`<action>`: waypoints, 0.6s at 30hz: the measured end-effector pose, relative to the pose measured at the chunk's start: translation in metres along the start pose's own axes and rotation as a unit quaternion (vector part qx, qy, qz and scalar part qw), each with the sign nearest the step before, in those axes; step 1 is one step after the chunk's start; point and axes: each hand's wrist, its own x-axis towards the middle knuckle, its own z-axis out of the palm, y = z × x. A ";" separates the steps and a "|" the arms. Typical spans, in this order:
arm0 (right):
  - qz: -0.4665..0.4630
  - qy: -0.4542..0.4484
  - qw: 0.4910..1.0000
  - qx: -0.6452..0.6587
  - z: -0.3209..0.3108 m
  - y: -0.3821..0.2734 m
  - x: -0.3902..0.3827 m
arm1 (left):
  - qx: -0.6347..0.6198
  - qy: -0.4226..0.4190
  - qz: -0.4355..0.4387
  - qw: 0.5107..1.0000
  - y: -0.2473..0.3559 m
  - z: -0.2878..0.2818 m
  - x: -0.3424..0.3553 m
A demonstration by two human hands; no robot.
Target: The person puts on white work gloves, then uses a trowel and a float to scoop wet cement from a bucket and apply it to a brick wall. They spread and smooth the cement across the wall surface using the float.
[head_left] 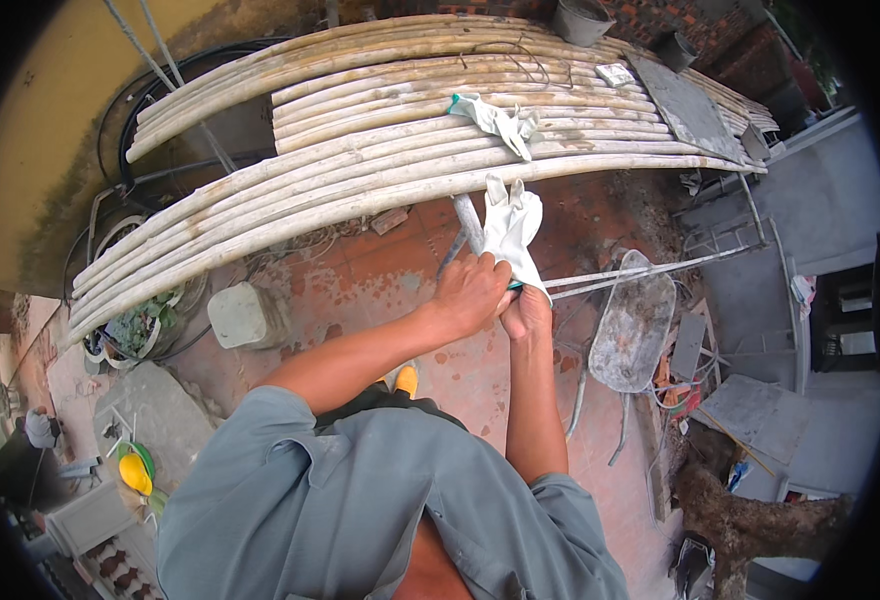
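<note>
In front of my chest, a white work glove point(512, 232) points away from me, its fingers toward the pole platform. My left hand point(473, 291) has its fingers closed on the left side of the glove's green-edged cuff. Gripping the same cuff from the right is my right hand point(527, 313), thumb and fingers pressed together. Neither hand is inside the glove as far as I can see. A second white glove point(500, 122) with a green cuff edge lies crumpled on the bamboo poles point(360, 180) just beyond.
A wheelbarrow point(633, 325) stands at the right, near a flat board point(757, 412). Left of me are a pale stool-like block point(244, 314) and a yellow helmet point(136, 474). Buckets point(582, 20) and a grey sheet point(685, 105) rest on the platform's far side.
</note>
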 end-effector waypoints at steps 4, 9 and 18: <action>-0.022 -0.027 0.999 -0.013 0.007 -0.005 0.004 | -0.004 -0.023 0.013 1.000 -0.004 0.009 0.003; -0.138 -0.012 0.990 -0.020 0.007 -0.035 0.013 | -0.081 -0.073 0.082 0.991 0.006 0.012 0.003; -0.209 -0.017 0.956 -0.204 -0.025 -0.039 0.027 | -0.168 -0.090 0.149 0.970 0.015 0.038 0.006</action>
